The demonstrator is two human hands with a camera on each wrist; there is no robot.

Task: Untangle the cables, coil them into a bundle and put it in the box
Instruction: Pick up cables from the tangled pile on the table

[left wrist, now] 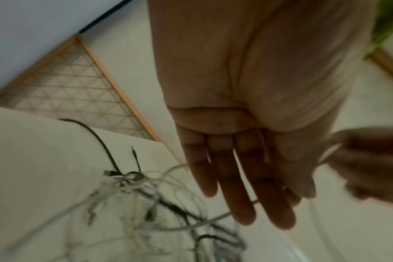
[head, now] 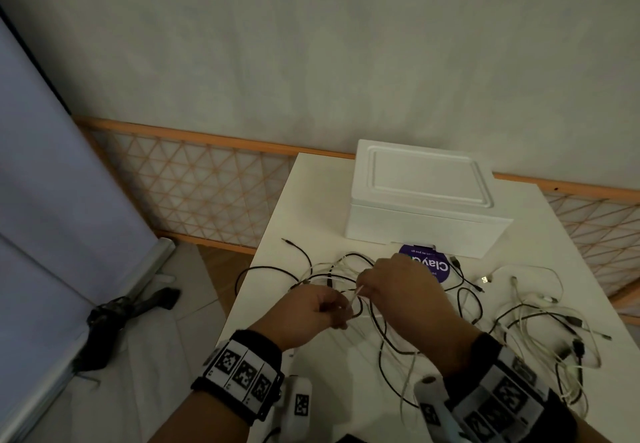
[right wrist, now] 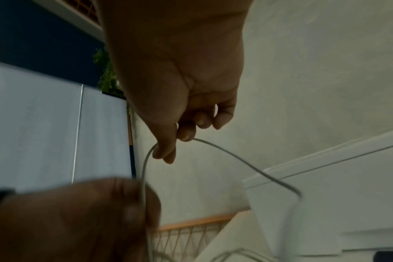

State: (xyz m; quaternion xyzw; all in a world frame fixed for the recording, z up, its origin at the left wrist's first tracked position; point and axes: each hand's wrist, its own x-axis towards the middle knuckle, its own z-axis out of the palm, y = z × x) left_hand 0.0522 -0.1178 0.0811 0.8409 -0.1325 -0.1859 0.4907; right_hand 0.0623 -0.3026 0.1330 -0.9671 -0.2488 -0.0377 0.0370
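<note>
A tangle of black and white cables (head: 332,271) lies on the white table (head: 311,193), in front of the closed white box (head: 422,200). Just above the tangle, my left hand (head: 332,307) and right hand (head: 372,285) are close together. Both hold one thin white cable (head: 357,290). My right hand (right wrist: 168,150) pinches it between thumb and forefinger, and the white cable (right wrist: 236,156) arcs away on both sides. The left hand (left wrist: 287,187) holds the same cable against the thumb, its other fingers (left wrist: 240,186) hanging fairly straight over the tangle (left wrist: 135,179).
A second loose heap of cables (head: 540,324) covers the right side of the table. A round purple label (head: 434,269) lies just in front of the box. One black cable (head: 242,276) loops over the table's left edge. A lattice screen (head: 207,186) stands behind.
</note>
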